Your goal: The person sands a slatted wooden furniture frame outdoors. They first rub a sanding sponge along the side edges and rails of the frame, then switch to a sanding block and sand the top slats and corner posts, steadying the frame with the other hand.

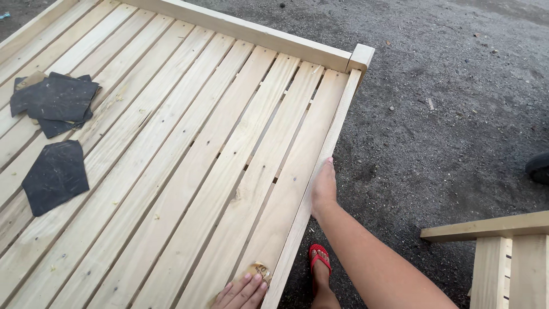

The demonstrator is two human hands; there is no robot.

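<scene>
The left hand (pixel 243 292) presses flat, fingers together, on a scrap of sandpaper (pixel 257 270) lying on the slatted wooden frame (pixel 189 166) by its edge. The right hand (pixel 323 189) grips the side rail (pixel 320 166). Sanding goes best with even pressure along the grain.

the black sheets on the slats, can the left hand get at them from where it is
Probably yes: the left hand presses a tan sanding scrap at the frame's near edge, and only bare slats lie between it and the black sheets.
</scene>
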